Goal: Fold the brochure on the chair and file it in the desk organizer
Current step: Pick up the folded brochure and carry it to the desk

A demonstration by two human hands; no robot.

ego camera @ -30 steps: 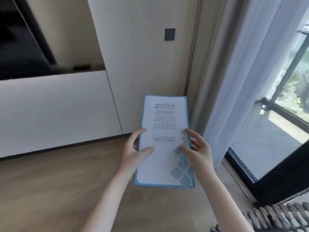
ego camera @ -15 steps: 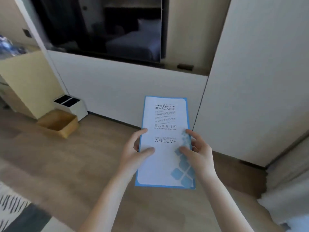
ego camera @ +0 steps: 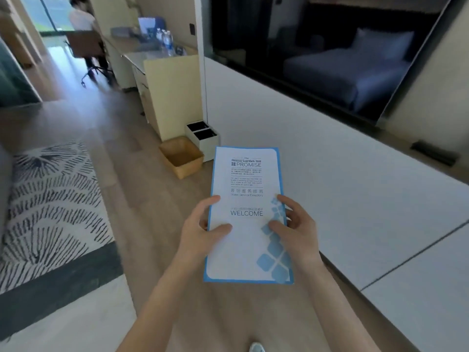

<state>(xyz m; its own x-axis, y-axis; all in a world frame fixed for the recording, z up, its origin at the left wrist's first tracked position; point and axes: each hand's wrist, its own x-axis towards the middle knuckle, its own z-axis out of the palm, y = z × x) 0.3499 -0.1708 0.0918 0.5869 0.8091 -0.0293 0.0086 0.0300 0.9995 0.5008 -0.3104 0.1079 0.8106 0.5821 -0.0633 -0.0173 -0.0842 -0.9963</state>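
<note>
A folded white brochure (ego camera: pixel 245 179) with a blue border and the word WELCOME is held upright in front of me above the wood floor. My left hand (ego camera: pixel 200 231) grips its left edge, thumb on the front. My right hand (ego camera: pixel 298 231) grips its right edge the same way. A desk (ego camera: pixel 152 55) stands far ahead at the upper left, with bottles and blurred items on it; I cannot make out a desk organizer there.
A wicker basket (ego camera: pixel 181 156) and a white two-slot bin (ego camera: pixel 203 137) sit on the floor beside a cream cabinet (ego camera: pixel 172 95). A patterned rug (ego camera: pixel 48 199) lies left. A white wall panel and dark screen run along the right. A person and chair stand far back.
The view has swung left from the curtain and window to the wall, then toward the desk area. Both hands keep the same hold on the brochure.
</note>
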